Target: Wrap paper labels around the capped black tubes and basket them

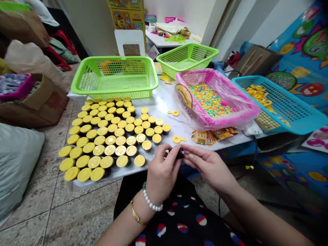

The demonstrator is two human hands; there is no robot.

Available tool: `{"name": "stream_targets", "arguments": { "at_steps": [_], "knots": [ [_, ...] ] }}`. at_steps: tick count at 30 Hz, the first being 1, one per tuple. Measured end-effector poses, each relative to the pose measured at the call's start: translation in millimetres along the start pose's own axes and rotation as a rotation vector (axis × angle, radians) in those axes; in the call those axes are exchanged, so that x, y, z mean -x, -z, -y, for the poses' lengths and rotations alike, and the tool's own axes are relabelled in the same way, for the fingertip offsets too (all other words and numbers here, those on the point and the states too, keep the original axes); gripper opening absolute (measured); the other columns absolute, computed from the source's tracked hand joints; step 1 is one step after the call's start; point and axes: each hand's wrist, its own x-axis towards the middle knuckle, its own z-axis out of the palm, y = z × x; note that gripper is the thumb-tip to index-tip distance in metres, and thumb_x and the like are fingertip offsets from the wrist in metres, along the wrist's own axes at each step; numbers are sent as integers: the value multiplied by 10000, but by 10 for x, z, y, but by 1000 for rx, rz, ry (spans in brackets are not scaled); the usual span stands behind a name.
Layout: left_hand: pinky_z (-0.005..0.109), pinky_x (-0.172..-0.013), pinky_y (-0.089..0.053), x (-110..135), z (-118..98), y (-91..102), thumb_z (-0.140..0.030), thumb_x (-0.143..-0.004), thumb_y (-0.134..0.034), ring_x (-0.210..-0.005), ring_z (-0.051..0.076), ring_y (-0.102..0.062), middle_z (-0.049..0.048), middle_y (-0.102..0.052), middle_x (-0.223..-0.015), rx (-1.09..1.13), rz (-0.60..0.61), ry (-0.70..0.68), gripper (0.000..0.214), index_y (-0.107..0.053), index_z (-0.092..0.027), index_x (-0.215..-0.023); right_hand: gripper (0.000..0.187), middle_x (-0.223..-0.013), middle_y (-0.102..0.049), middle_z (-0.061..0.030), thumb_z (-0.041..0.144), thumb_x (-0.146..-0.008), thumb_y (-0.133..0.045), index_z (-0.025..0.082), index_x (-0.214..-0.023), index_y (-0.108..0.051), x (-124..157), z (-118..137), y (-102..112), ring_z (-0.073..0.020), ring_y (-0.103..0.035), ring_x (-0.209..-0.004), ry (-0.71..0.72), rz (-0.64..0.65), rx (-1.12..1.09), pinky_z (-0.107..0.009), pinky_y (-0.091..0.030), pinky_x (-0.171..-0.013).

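Tiled floor (77, 218) runs beneath a white table (164, 106) crowded with small goods. On its left, rows of dark containers with yellow lids (110, 149) stand packed close together, and two green plastic baskets (114, 77) sit toward the far side. To the right, a pink-lined basket (217, 77) holds multicoloured candy beads, and a blue plastic basket (289, 102) carries yellow pieces. Near the table's front edge, the left hand (162, 167) and right hand (207, 164) meet on a small dark item (180, 153), each grip closed on it at the fingertips, though fingers hide so much that its exact form is hard to judge. A yellow ring-shaped piece (178, 138) lies just beyond the hands, beside gold packets (214, 136). The step in hand appears to be close fingertip work on this one item; the next move calls for a steady two-handed pinch.
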Motion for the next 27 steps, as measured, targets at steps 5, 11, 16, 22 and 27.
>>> {"name": "stream_targets", "arguments": {
  "at_steps": [5, 11, 16, 22, 27],
  "knots": [
    [295, -702, -584, 14, -25, -13, -130, -941, -534, -833, 184, -626, 115, -572, -1064, -199, 114, -92, 370, -547, -134, -1311, 333, -1035, -779, -66, 327, -675, -846, 219, -987, -801, -43, -25, 1, -201, -727, -980, -240, 72, -275, -356, -553, -980],
    [292, -734, -577, 23, -29, -2, -127, -913, -584, -837, 174, -616, 90, -558, -1037, -102, 135, -37, 376, -549, -154, -1286, 290, -996, -780, -58, 245, -715, -803, 205, -1003, -798, -90, -38, 120, -154, -736, -884, -264, 145, -218, -281, -600, -873],
    [293, -758, -572, 42, -48, 11, -126, -900, -607, -856, 173, -611, 85, -548, -1038, -61, 166, -15, 388, -549, -152, -1282, 221, -835, -770, -44, 225, -701, -799, 169, -916, -806, -142, -55, 148, -122, -726, -781, -315, 156, -239, -234, -606, -797],
    [336, -721, -585, 23, -78, 39, -136, -903, -593, -834, 202, -612, 106, -558, -1043, -191, 273, -10, 389, -552, -122, -1289, 267, -919, -773, -60, 238, -665, -824, 165, -921, -804, -207, -119, 141, -143, -721, -844, -339, 194, -231, -245, -597, -820],
    [342, -698, -594, 10, -63, 51, -141, -916, -571, -825, 206, -615, 117, -561, -1041, -212, 272, -43, 374, -554, -108, -1288, 240, -864, -752, -38, 188, -630, -812, 158, -868, -803, -257, -133, 150, -121, -698, -772, -387, 191, -227, -254, -605, -788]
  ]
}}
